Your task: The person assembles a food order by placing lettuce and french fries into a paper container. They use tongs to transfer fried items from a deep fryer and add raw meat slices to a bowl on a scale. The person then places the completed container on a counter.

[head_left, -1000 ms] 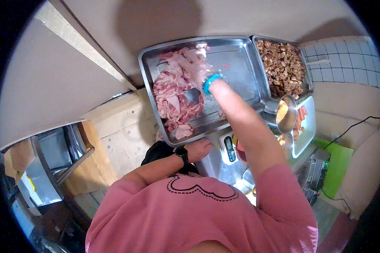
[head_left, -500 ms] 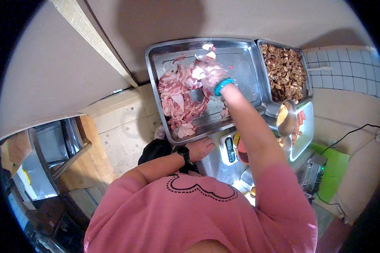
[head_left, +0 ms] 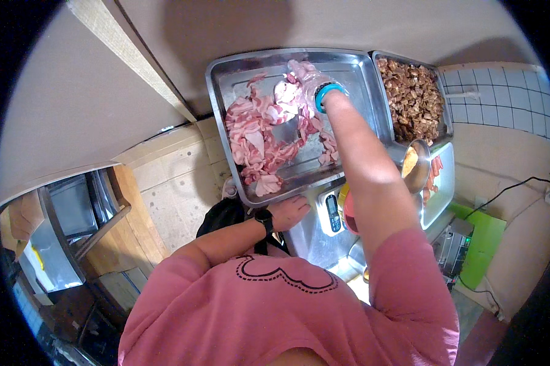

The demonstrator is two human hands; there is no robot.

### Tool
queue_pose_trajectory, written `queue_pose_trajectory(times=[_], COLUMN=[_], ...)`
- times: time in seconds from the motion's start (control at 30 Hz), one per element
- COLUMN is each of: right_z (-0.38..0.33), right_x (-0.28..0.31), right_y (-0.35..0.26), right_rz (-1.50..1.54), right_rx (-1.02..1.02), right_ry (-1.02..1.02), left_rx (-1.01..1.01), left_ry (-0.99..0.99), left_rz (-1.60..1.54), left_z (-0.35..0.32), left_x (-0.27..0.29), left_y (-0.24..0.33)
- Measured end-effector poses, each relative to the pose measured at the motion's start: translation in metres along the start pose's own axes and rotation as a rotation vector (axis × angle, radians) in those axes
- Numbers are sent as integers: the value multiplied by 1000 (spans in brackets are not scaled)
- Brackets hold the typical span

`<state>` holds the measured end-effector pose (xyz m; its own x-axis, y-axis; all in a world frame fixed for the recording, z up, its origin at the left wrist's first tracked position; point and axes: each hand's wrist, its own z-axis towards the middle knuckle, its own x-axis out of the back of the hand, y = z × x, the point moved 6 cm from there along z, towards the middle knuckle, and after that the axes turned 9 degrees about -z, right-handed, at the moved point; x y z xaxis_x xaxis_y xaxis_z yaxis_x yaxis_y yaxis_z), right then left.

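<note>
A large steel tray (head_left: 355, 91) holds thin slices of raw pink meat (head_left: 253, 143), heaped mostly along its left side. My right hand (head_left: 306, 78), in a clear plastic glove with a teal band at the wrist, is inside the tray's far part. Its fingers are curled against some pale pink slices (head_left: 285, 97), partly hidden by the hand itself. A smaller cluster of slices (head_left: 328, 149) lies near the right forearm. My left hand (head_left: 290, 213), bare and with a dark watch, rests with fingers stretched out at the tray's near edge, holding nothing.
A second steel tray (head_left: 450, 131) of brown chunks adjoins on the right. Nearer are a metal bowl (head_left: 422, 174), a white tub (head_left: 447, 189) with reddish pieces, a white digital scale (head_left: 331, 213) and a red container (head_left: 350, 215). A black cable (head_left: 500, 189) runs along the right wall.
My right hand has moved slightly farther away within the tray, and its forearm has shifted, uncovering more slices beside it. The left hand stays at the near edge.
</note>
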<state>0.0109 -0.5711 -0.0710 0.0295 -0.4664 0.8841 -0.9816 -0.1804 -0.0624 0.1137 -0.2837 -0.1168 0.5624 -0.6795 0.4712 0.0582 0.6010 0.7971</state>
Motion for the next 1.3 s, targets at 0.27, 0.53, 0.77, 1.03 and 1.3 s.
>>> queue_pose_trajectory(times=[0.27, 0.53, 0.77, 1.03, 1.3], right_z=[-58, -70, -77, -231, -349], right_x=[-1, -80, -30, 70, 41], right_y=[-49, -29, 3, 36, 23], right_rz=[-38, -199, 889, 1653, 1525], right_rx=[108, -27, 345, 181, -274], right_ry=[-65, 339, 323, 637, 347], left_rx=[59, 74, 150, 97, 147], left_ry=[-40, -80, -93, -48, -4], left_rz=[24, 68, 95, 76, 189], left_z=[0, 2, -3, 3, 2], left_x=[0, -6, -12, -4, -1], left_y=[1, 2, -5, 8, 4])
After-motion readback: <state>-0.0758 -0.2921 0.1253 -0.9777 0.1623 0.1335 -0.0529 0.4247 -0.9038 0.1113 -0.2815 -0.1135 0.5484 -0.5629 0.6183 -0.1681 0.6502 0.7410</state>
